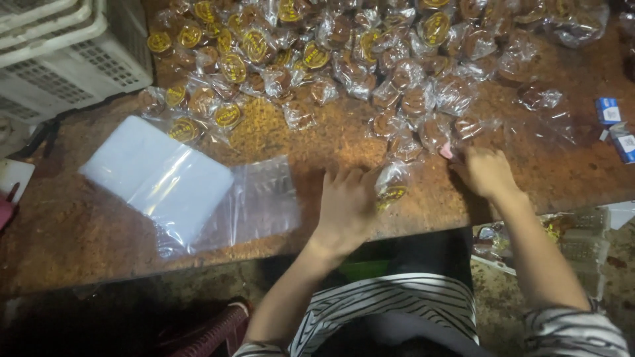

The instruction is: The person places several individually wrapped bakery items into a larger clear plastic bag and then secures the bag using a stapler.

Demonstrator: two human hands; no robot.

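At the table's near edge, I see my left hand resting flat, fingers apart, touching 1 wrapped pastry, apparently steadying it. My right hand pinches another wrapper's corner; beyond lies the pastry heap.

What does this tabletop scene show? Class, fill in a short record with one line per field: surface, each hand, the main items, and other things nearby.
Surface: worn brown table
Left hand: flat on the table, touching a wrapped pastry
Right hand: reaching into the near edge of the pile
Main items: pile of wrapped pastries in clear wrappers, many with yellow labels
Left side: stack of clear bags
Far left corner: white plastic crates
Right edge: small blue boxes
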